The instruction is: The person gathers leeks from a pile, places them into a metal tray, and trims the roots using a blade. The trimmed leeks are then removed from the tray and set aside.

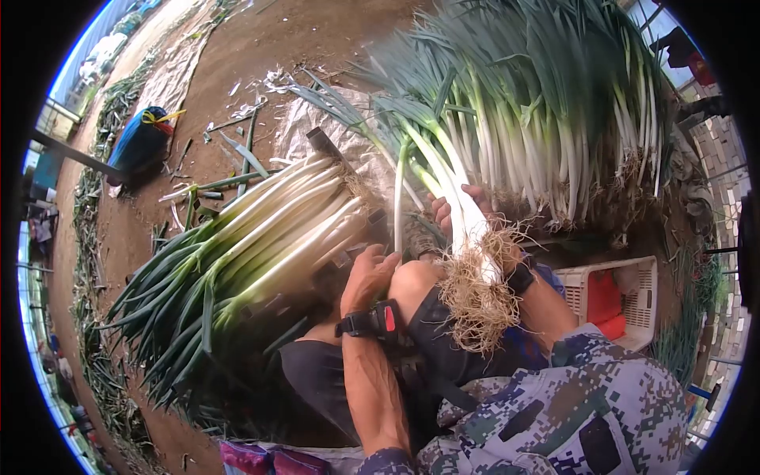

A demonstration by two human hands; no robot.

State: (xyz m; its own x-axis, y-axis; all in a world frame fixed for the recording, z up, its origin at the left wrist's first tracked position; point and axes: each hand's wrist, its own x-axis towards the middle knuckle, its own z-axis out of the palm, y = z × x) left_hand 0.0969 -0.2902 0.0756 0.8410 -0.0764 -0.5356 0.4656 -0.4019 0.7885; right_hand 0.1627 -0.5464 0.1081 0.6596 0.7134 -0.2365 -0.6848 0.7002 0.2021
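Observation:
My right hand (467, 207) is wrapped round several leeks (473, 226), whose white stems and long tangled roots (479, 305) hang over my knee. Their green leaves point up and away. My left hand (370, 273) is closed, with its fingertips at the lower end of one thin leek (400, 194) that stands apart from the held bunch. Left of this hand lies a big pile of leeks (269, 229), white ends toward me and green leaves to the lower left.
Many unsorted-looking leeks (546, 134) with roots stand at the upper right. A pale crate (645, 305) with red items is at the right. A blue bag (142, 142) with a yellow tie sits on the dirt floor (261, 47) at the left. Leaf scraps lie around.

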